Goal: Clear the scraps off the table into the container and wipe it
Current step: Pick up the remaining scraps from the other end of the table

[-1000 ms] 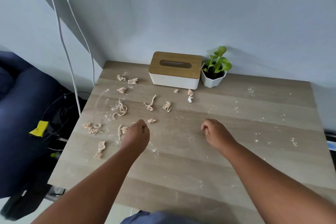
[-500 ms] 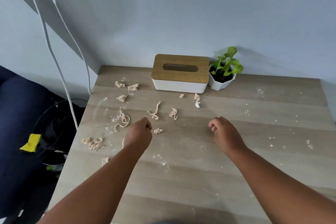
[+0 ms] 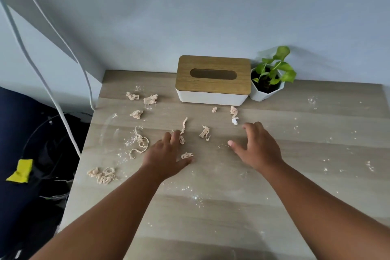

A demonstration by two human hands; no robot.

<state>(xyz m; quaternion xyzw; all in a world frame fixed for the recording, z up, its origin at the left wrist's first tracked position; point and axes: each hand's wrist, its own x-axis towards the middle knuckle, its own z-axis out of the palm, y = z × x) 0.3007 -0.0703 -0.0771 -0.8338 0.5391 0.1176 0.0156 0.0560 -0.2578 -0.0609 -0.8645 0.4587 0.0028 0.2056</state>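
Several beige scraps lie scattered over the left and middle of the wooden table [image 3: 274, 207], among white crumbs. My left hand [image 3: 166, 154] is spread flat over the table, its fingertips at a long twisted scrap [image 3: 183, 127] and its thumb beside a small scrap [image 3: 187, 155]. My right hand [image 3: 257, 146] hovers with spread fingers to the right of another scrap [image 3: 205, 132]. A looped stringy scrap [image 3: 140, 143] and a clump [image 3: 103, 175] lie further left. Neither hand holds anything. A dark round container [image 3: 42, 154] stands on the floor left of the table.
A white tissue box with a wooden lid [image 3: 213, 80] and a small potted plant [image 3: 269, 78] stand at the back against the wall. White cables [image 3: 52, 99] hang at the left. A yellow cloth [image 3: 20, 171] lies beside the table's left edge.
Both hands have uncurled from fists to spread fingers and moved forward toward the scraps in the middle. The view has shifted closer to the table.
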